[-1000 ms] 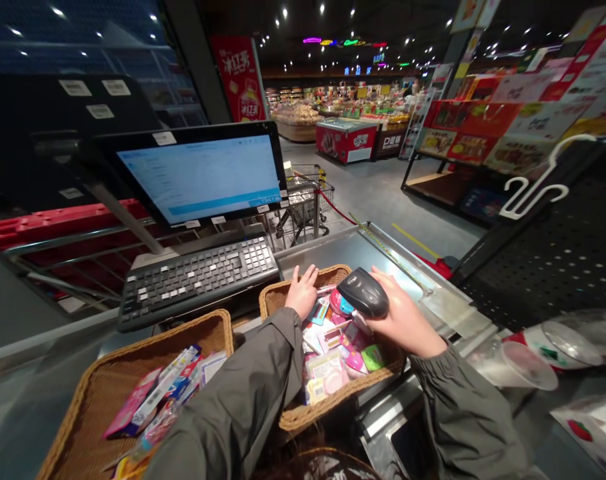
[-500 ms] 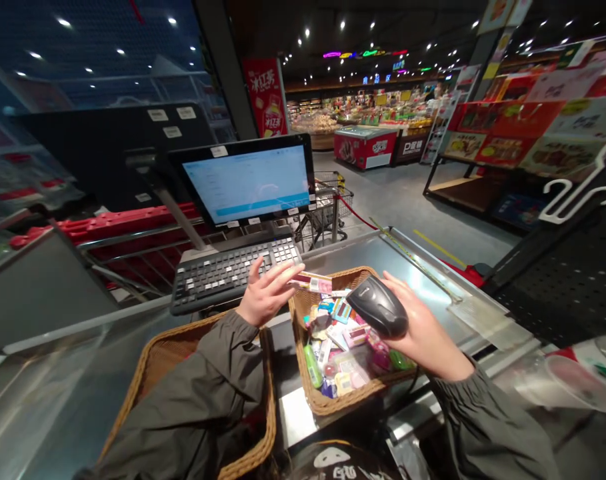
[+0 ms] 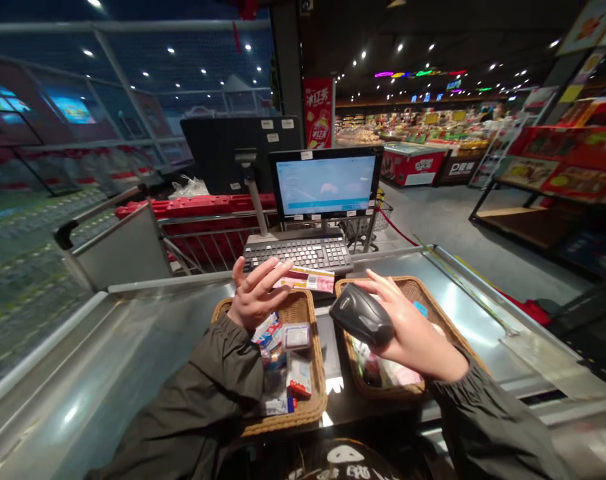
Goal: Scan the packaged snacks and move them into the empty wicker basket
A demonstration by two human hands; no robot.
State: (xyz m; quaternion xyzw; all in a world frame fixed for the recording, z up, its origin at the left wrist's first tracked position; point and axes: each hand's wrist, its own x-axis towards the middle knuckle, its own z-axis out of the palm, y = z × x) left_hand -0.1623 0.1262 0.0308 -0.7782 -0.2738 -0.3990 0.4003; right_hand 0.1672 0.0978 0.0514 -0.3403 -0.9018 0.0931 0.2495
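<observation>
A dimly lit supermarket is seen in the background, where a red chest freezer and a tall red printed banner can be made out. The foreground is taken up by a shiny metal checkout counter. At its far side, a black flat-screen monitor with a lit pale-blue display is placed behind a black keyboard with white-marked keys; a second, dark screen, with white labels stuck on it, is mounted to the left.

Two brown woven rectangular baskets are set side by side, with a gap between them. In the left basket, a clear plastic box, a white-and-red carton and other small packages are contained. The right basket is partly hidden, and its small packaged goods cannot all be told apart.

A flat, narrow pink-and-red packet with a barcode is gripped at one end by the fingers of the left hand, above the far end of the left basket and in front of the keyboard; the thumb's contact cannot be made out. A black handheld barcode scanner is gripped by the right hand, its fingers closed around it, over the near-left part of the right basket. Its head is turned toward the left.
</observation>
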